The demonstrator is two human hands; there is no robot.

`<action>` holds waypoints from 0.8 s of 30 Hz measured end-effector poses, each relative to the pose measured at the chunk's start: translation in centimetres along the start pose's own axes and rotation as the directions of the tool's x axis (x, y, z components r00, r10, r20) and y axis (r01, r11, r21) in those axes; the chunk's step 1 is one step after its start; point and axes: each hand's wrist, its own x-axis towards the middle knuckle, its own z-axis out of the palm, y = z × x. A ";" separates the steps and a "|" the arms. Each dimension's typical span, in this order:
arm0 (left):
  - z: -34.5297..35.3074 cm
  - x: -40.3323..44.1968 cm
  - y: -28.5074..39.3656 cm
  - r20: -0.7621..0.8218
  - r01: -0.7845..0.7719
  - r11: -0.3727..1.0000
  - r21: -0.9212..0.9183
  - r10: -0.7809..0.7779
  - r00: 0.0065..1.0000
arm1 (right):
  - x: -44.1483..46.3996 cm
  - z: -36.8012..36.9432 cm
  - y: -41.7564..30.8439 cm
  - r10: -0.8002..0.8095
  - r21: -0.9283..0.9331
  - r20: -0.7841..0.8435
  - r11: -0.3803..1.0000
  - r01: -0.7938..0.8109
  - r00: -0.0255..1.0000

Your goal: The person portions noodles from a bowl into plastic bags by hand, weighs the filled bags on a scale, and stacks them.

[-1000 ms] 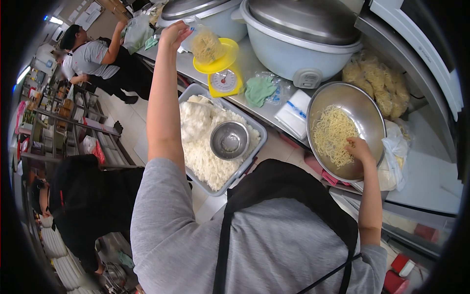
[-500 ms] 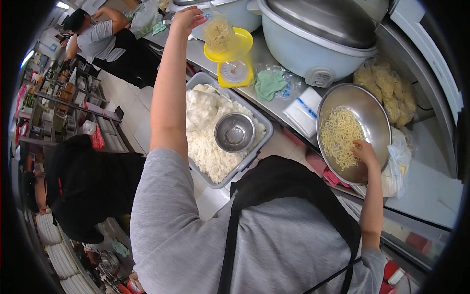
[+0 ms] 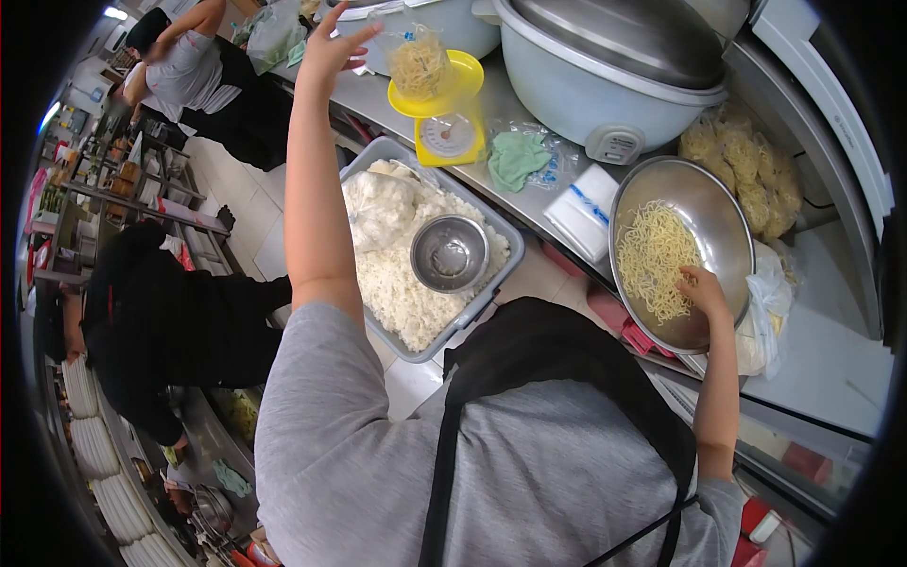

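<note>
My left hand (image 3: 333, 52) is raised beside a yellow dial scale (image 3: 448, 138), its fingers spread and holding nothing. On the scale's yellow pan (image 3: 467, 85) stands a clear plastic bag of noodles (image 3: 419, 70), its open top upright, just right of my fingers. Inside a wide steel bowl (image 3: 727, 213), my right hand (image 3: 707, 291) has its fingers curled in at the edge of the loose yellow noodles (image 3: 657, 255). How many strands they grip is hidden.
A grey tub (image 3: 505, 269) of white rice, with a small steel bowl (image 3: 451, 253), stands below the counter edge. Large rice cookers (image 3: 605, 85), a green cloth (image 3: 518, 159), plastic bags (image 3: 581, 215) and bagged noodles (image 3: 756, 175) surround the bowl. Two people (image 3: 179, 312) work at left.
My left hand has let go of the noodle bag's top and drawn left, fingers opening. The bag stays on the scale. My right hand remains in the bowl. The person in black has shifted.
</note>
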 end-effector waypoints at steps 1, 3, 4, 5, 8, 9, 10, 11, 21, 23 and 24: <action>0.3 -0.9 0.5 0.068 -0.028 0.996 0.084 0.022 0.997 | 0.1 0.0 0.1 0.000 0.001 0.008 1.000 0.000 1.000; 2.0 -1.7 0.7 0.059 -0.079 0.969 0.236 0.067 0.996 | 0.1 0.0 0.0 0.001 0.002 0.015 1.000 -0.001 1.000; 2.5 -1.9 0.5 0.054 -0.126 0.916 0.382 0.114 0.992 | 0.1 -0.1 -0.3 0.004 -0.005 0.018 1.000 -0.004 1.000; 2.8 -1.6 -0.1 0.055 -0.128 0.916 0.380 0.115 0.992 | 0.0 -0.2 -0.5 0.006 -0.012 0.020 1.000 -0.006 1.000; 3.5 -0.5 -0.8 0.030 -0.108 0.894 0.435 0.105 0.994 | 0.3 0.1 0.4 -0.038 0.019 0.011 0.999 0.037 0.999; 3.5 -0.3 -0.7 0.027 -0.122 0.879 0.461 0.123 0.992 | 0.2 0.2 0.7 -0.035 0.020 0.007 0.999 0.035 0.999; 3.6 -0.2 -0.5 0.026 -0.135 0.863 0.486 0.140 0.990 | 0.1 0.1 0.5 -0.027 0.037 0.009 0.999 0.027 1.000; 3.5 -0.2 -0.3 0.031 -0.140 0.864 0.485 0.143 0.989 | -0.1 0.1 0.5 -0.018 0.056 0.011 0.998 0.017 1.000; 4.7 5.0 -3.9 0.076 -0.002 0.995 0.097 -0.005 0.997 | -1.2 -2.6 3.0 -0.049 0.157 -0.141 0.985 0.071 0.989; 4.6 6.2 -3.3 0.099 -0.013 0.996 0.084 0.005 0.995 | -1.4 -3.0 2.8 -0.045 0.156 -0.128 0.986 0.064 0.991; 4.4 6.8 -3.1 0.086 -0.028 0.999 0.039 0.025 0.996 | -1.5 -3.1 2.6 -0.047 0.154 -0.126 0.986 0.066 0.991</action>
